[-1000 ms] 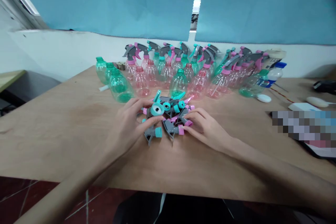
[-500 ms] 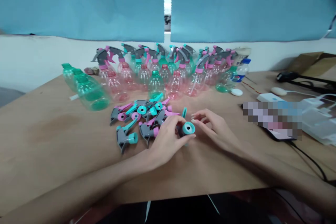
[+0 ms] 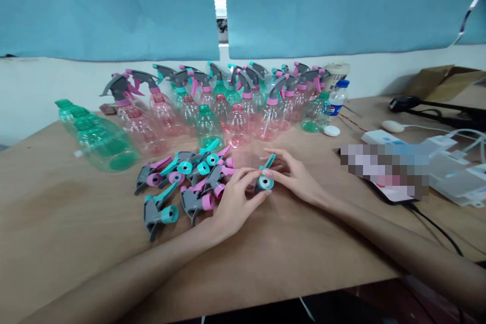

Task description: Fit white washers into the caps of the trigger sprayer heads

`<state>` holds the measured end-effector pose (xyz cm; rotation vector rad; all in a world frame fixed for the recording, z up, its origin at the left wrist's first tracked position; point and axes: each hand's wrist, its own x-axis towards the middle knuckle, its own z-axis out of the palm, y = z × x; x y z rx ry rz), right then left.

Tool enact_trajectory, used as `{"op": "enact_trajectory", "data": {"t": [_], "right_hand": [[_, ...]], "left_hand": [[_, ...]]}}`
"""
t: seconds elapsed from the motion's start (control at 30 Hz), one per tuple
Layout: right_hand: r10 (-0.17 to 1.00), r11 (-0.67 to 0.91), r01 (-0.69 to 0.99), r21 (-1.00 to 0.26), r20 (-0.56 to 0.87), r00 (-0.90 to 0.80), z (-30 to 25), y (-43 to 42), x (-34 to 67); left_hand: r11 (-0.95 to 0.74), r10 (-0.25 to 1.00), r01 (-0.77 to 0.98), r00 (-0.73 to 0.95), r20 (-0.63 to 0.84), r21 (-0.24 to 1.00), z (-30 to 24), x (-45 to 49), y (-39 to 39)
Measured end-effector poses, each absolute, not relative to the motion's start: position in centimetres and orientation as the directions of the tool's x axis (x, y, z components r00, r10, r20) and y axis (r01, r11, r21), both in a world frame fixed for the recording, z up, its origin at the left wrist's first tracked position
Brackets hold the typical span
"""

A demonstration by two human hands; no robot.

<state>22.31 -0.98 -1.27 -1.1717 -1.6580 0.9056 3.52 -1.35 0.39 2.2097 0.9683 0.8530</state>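
Observation:
My left hand (image 3: 233, 202) and my right hand (image 3: 296, 177) meet over a grey spray trigger head with a teal collar (image 3: 265, 178), both gripping it just above the wooden table (image 3: 76, 212). Left of the hands lies a pile of loose grey trigger heads (image 3: 182, 172) with teal or pink collars. Behind the pile stand several pink and green clear bottles (image 3: 212, 116), some capped with trigger heads. More green bottles (image 3: 102, 139) lie on their sides at the left.
A blurred-out flat object (image 3: 383, 169), white boxes (image 3: 451, 172) and cables lie at the right. A small water bottle (image 3: 336, 98) and a white round lid (image 3: 331, 130) sit by the bottles. Blue sheets cover the wall behind.
The left hand picked a teal-collared trigger head out of the pile and carried it right. The right hand closed onto it. The view swung to the right.

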Motion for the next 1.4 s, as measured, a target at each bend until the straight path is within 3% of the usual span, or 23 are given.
{"op": "enact_trajectory", "data": {"t": [0.23,0.33,0.43,0.53,0.63,0.83,0.97,1.13,1.23,1.4], "right_hand": [[0.963,0.265,0.298,-0.917,0.235,-0.133,-1.1,-1.6,22.6],[0.962,0.267,0.288,-0.920,0.236,-0.139,-0.9,-2.0,22.7],[0.963,0.266,0.316,-0.911,0.238,-0.124,-0.9,-2.2,22.7],[0.963,0.268,0.404,-0.874,0.236,-0.128,-1.0,-2.3,22.6],[0.961,0.276,0.466,-0.841,0.235,-0.145,-1.2,-2.3,22.4],[0.951,0.310,0.537,-0.785,0.254,-0.177,-1.3,-2.3,22.4],[0.937,0.349,0.549,-0.759,0.278,-0.211,-1.2,-2.3,22.3],[0.926,0.378,0.567,-0.732,0.288,-0.245,-1.1,-2.4,22.3],[0.921,0.390,0.569,-0.724,0.294,-0.257,-1.0,-2.5,22.3],[0.922,0.387,0.573,-0.722,0.288,-0.260,-1.1,-2.7,22.2]], "left_hand": [[-0.541,0.802,0.421,0.521,0.294,0.728,0.2,3.6,-1.7],[-0.602,0.771,0.423,0.528,0.356,0.677,1.2,2.9,-1.9],[-0.688,0.725,0.474,0.476,0.498,0.550,3.2,1.0,-1.5],[-0.691,0.671,0.640,0.392,0.630,0.337,5.0,-2.0,-0.5],[-0.639,0.642,0.755,0.419,0.642,0.146,5.4,-5.3,0.9],[-0.576,0.747,0.813,0.478,0.462,0.089,4.4,-8.5,2.0],[-0.641,0.691,0.766,0.547,0.473,0.050,4.8,-7.1,0.8],[-0.775,0.628,0.627,0.751,0.205,0.077,4.8,-4.8,0.4],[-0.787,0.617,0.616,0.782,0.092,0.043,4.4,-3.9,0.5],[-0.770,0.632,0.636,0.771,0.076,-0.050,3.8,-2.9,-0.1]]}}
